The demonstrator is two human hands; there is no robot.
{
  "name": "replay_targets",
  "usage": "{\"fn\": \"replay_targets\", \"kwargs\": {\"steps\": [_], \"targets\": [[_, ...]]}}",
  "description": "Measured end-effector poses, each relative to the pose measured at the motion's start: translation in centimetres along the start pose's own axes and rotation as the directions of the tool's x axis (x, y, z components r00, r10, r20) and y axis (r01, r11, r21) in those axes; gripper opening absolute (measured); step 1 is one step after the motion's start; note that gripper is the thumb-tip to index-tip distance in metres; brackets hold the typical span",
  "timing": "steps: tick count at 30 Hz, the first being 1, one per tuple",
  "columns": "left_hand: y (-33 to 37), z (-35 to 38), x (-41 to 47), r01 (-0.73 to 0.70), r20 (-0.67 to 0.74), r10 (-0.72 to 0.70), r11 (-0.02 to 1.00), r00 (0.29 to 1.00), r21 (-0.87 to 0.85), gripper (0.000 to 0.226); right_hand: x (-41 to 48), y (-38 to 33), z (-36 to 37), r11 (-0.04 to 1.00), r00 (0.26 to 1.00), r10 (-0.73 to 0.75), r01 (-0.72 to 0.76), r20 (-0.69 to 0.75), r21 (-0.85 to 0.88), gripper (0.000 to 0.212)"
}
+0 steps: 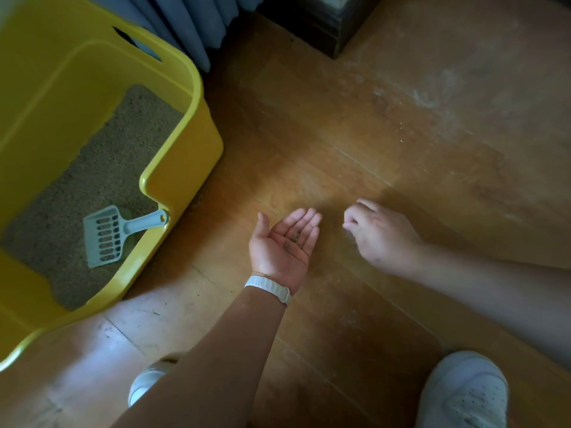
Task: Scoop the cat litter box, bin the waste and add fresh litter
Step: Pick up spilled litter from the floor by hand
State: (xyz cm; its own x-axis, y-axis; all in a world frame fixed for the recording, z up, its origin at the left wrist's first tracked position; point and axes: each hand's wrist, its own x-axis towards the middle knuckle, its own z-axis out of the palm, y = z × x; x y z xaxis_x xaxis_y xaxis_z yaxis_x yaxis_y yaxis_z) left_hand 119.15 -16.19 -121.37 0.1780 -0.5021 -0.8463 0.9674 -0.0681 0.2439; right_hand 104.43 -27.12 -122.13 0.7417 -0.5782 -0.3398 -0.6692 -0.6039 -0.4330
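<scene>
A yellow litter box point(182, 143) stands on the wooden floor at the left, holding beige litter point(102, 168). A grey slotted scoop point(106, 234) lies in the litter, its handle leaning on the box's low front lip. My left hand point(282, 245) is held palm up just right of the box, fingers straight, with a few litter grains point(295, 239) on the palm. My right hand point(378, 234) hovers palm down just over the floor beside it, fingers curled with the tips pinched together; whether a grain is between them cannot be seen.
Dusty wooden floor point(401, 134) spreads to the right, with pale streaks and scattered grains. A blue curtain point(191, 23) hangs behind the box. A dark wooden furniture base point(324, 23) stands at the top. My white shoes point(463, 393) are at the bottom.
</scene>
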Motion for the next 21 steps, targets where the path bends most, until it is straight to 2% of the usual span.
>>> {"fn": "replay_targets", "kwargs": {"steps": [5,8,13,17,19,21], "targets": [[-0.3,-0.3,-0.6,0.017,0.035,-0.018,0.999,0.999,0.038,0.073,-1.5,-6.8,0.0,0.953,0.962,-0.220,0.247,-0.161,0.174,0.018],[0.0,-0.1,-1.0,0.053,0.074,-0.054,0.999,0.996,0.010,0.077,-1.4,-8.2,0.8,0.923,0.914,-0.324,0.362,-0.243,0.131,0.021],[0.2,-0.1,-1.4,0.055,0.110,-0.056,0.998,0.992,0.019,0.080,-1.7,-7.3,1.4,0.915,0.889,-0.361,0.396,-0.280,0.077,0.025],[0.0,-0.3,-1.0,0.035,0.092,-0.034,0.999,0.995,-0.011,0.078,-2.4,-5.0,0.2,0.904,0.896,-0.362,0.405,-0.258,0.136,0.030],[-0.1,-0.5,-0.7,0.030,0.081,-0.027,0.999,0.996,-0.038,0.078,-2.4,-2.9,-0.2,0.926,0.919,-0.335,0.362,-0.208,0.107,0.032],[-0.1,-0.5,-0.5,0.026,0.066,-0.023,0.999,0.998,-0.045,0.078,-2.0,-0.3,-0.4,0.964,0.957,-0.231,0.250,-0.175,0.095,0.041]]}}
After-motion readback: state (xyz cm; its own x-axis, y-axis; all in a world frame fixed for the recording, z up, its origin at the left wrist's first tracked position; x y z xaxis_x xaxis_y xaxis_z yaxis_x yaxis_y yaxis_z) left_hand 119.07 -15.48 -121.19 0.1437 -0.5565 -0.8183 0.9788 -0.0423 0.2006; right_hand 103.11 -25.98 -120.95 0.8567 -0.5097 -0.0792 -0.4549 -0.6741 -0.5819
